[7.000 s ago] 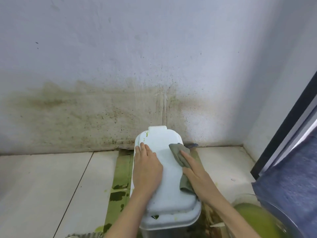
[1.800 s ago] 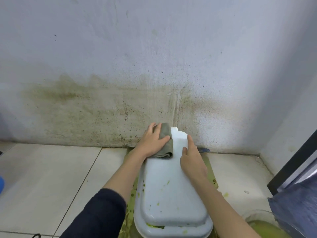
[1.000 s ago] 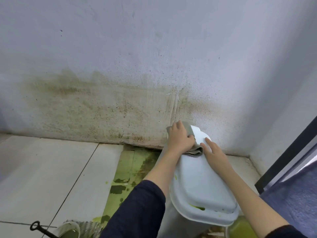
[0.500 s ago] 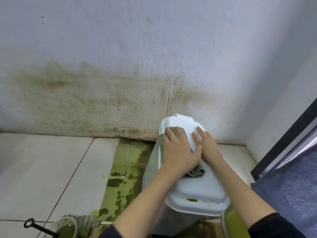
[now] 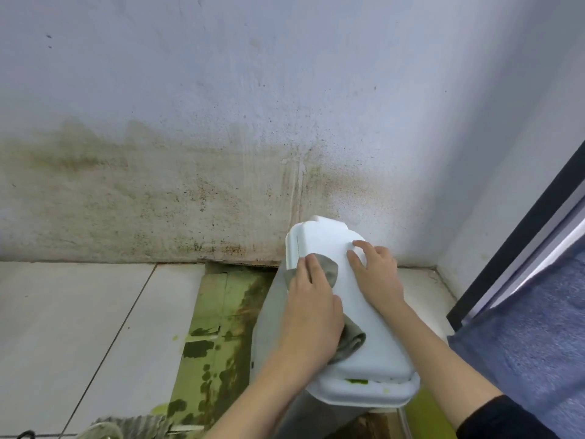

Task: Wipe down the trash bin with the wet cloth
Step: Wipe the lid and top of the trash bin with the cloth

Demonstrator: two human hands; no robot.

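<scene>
The white trash bin [image 5: 329, 245] stands against the stained wall, its lid closed and tilted toward me, with green smears at its near rim. My left hand [image 5: 311, 312] lies flat on the lid's left half, pressing the grey wet cloth [image 5: 349, 342] under the palm; the cloth shows past the fingertips and beside the wrist. My right hand [image 5: 376, 272] rests on the lid's right side, fingers spread, holding nothing. The bin's grey body [image 5: 269, 327] is seen below the lid on the left.
Green-stained cardboard [image 5: 215, 327] lies on the tiled floor to the left of the bin. A dirty wall [image 5: 158, 201] is right behind. A dark door frame [image 5: 519, 239] and blue fabric [image 5: 531, 337] stand at the right. A container rim [image 5: 101, 430] shows at the bottom left.
My left hand with the cloth has slid from the lid's far end toward its middle. My right hand stays on the lid's right side.
</scene>
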